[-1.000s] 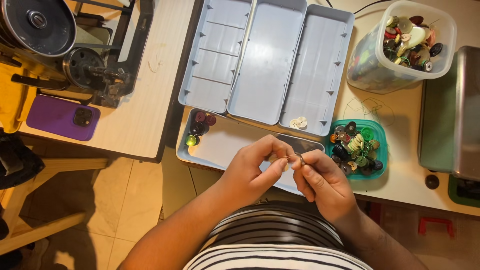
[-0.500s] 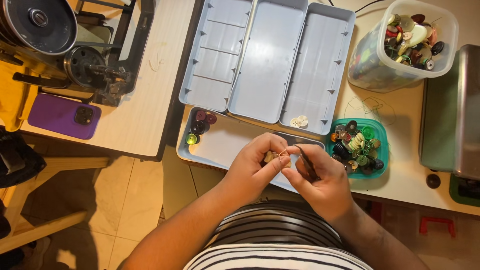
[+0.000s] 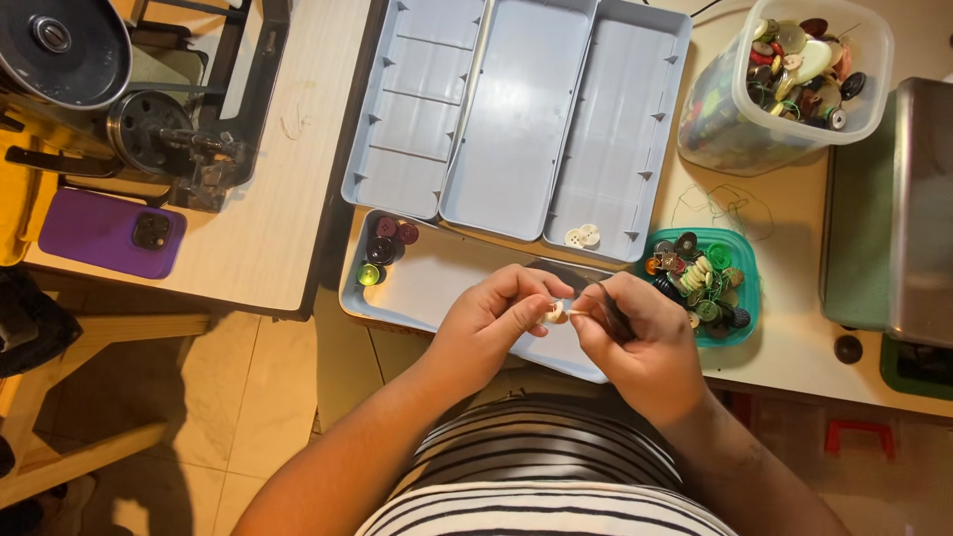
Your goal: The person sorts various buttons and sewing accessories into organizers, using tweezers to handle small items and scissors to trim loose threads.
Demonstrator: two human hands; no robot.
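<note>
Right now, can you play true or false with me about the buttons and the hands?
1. Both hands pinch a pale button between them. True.
2. The purple phone lies inside the grey tray. False: it lies on the wooden table beside the sewing machine.
3. The clear tub is full of mixed buttons. True.
4. The green lid is bare. False: buttons are piled on it.
5. White buttons sit in the big divided tray. True.

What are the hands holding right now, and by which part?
The left hand pinches a small pale button by its edge; the right hand grips a dark slim tool along its length.
</note>
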